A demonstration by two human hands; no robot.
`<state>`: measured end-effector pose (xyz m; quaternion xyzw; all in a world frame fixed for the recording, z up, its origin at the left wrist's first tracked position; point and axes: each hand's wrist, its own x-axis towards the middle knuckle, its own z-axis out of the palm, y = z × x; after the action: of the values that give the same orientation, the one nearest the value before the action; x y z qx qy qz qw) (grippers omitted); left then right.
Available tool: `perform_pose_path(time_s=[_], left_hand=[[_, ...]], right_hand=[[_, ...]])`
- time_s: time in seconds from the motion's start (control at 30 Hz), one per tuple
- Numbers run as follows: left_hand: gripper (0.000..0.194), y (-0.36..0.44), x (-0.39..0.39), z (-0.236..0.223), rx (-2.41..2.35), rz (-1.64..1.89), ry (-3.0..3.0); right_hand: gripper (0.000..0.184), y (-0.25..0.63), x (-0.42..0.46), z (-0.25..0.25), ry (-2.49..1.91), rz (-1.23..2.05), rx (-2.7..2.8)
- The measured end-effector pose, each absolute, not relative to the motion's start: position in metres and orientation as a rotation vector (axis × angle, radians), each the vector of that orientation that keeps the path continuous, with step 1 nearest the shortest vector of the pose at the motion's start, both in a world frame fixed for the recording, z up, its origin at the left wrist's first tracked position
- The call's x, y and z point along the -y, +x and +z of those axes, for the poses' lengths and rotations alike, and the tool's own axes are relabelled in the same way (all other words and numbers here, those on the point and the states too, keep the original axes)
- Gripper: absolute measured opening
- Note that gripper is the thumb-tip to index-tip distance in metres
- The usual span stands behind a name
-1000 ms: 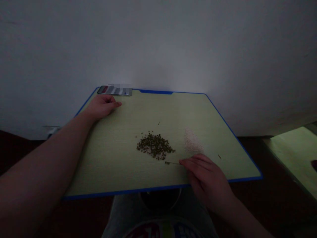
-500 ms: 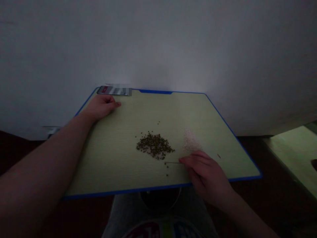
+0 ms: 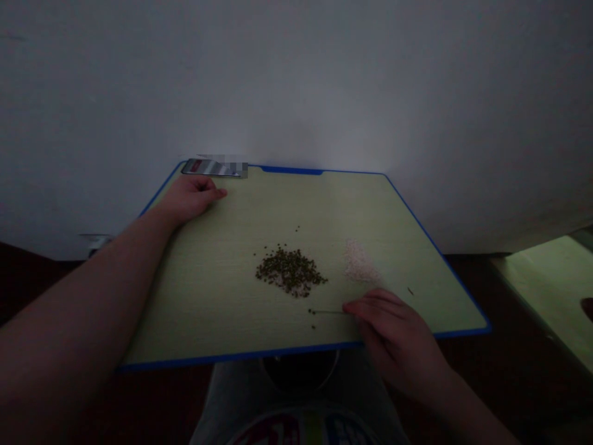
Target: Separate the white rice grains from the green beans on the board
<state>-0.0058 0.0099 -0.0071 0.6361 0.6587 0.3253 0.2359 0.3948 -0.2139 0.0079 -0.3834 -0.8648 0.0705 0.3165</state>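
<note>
My right hand [image 3: 393, 334] pinches a thin straight stick [image 3: 330, 312], perhaps a toothpick or needle. Its tip lies beside a few loose small green beans [image 3: 314, 327] near the board's front edge. Beyond them is a pile of dark green beans [image 3: 288, 269], like mung beans, with pale grains among them. A separate heap of pale rice-like grains [image 3: 359, 262] lies just beyond my right fingers. My left hand [image 3: 192, 196] rests on the far left of the board with its fingers curled in; nothing shows in it. A phone [image 3: 213, 167] lies just behind it.
The pale folding tabletop [image 3: 259, 327] has a blue rim and stands against a grey wall [image 3: 296, 80]. A small reddish-brown sliver [image 3: 410, 291] lies at the right. Below the front edge sits a dark round bowl-like container [image 3: 300, 371] between the legs.
My right hand has shifted slightly right and toward me, and the stick's tip has moved from the upper loose bean to the one below. That upper bean now sits slightly lower. My left hand stays put.
</note>
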Motion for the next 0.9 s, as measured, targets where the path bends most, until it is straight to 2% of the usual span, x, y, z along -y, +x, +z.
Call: perform_pose_path(time_s=[0.3,0.6,0.9], left_hand=[[0.035,-0.004,-0.01,-0.005,-1.821,0.885,1.726],[0.034,-0.005,-0.01,-0.006,-1.82,0.888,1.725],[0.033,-0.002,-0.008,-0.003,-1.822,0.905,1.697]], right_hand=[[0.036,0.391,0.214,0.005,-0.993,0.169,2.279],[0.041,0.387,0.207,0.006,-1.002,0.2,2.287],[0.035,0.385,0.204,0.004,-0.974,0.203,2.288]])
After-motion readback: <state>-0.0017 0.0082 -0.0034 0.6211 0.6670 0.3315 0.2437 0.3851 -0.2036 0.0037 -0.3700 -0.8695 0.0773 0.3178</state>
